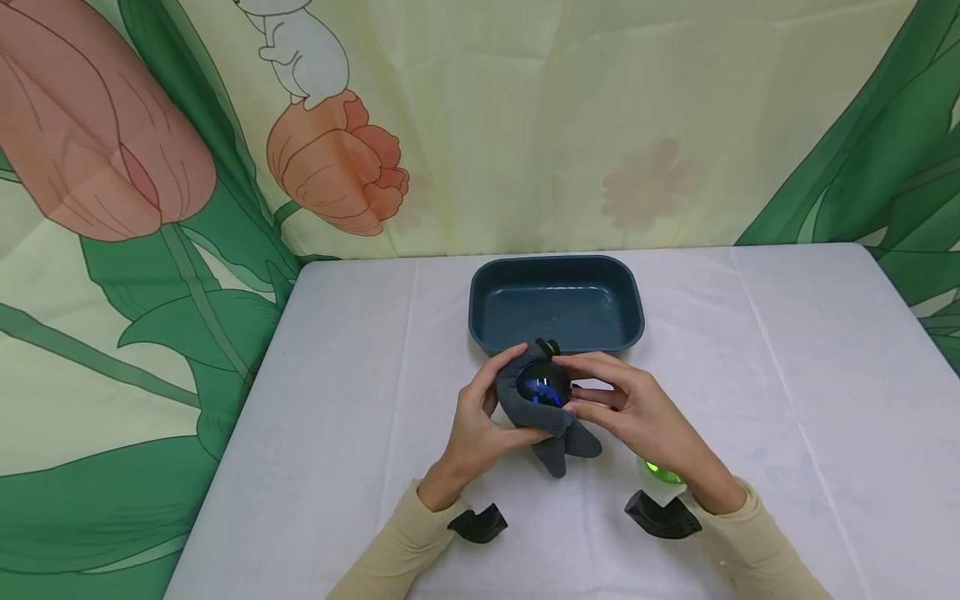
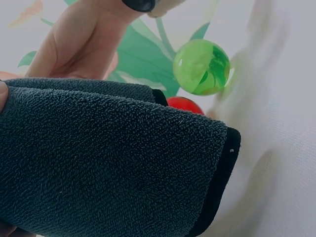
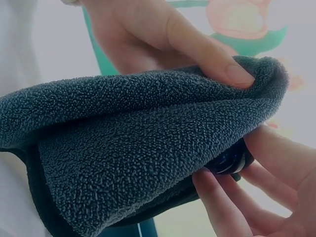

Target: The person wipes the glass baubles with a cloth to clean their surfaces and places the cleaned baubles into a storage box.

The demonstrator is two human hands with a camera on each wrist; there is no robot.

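Over the table, a dark grey terry cloth (image 1: 517,408) with black edging wraps partly round a glossy dark blue ball (image 1: 545,385). My left hand (image 1: 477,427) grips the cloth from the left, thumb below and fingers above; in the right wrist view its thumb presses the cloth fold (image 3: 148,128). From the right, my right hand (image 1: 637,400) holds the ball between thumb and fingertips. The right wrist view shows those right fingers (image 3: 222,207) at the ball (image 3: 232,159), which the cloth mostly covers. The cloth's loose ends hang down toward me.
A dark blue rectangular basin (image 1: 555,321) stands just behind my hands. Under my right forearm lies a clear green ball (image 1: 663,473), also seen in the left wrist view beside a red ball (image 2: 186,104). A white cloth covers the table (image 1: 360,375); a printed curtain (image 1: 487,125) hangs behind.
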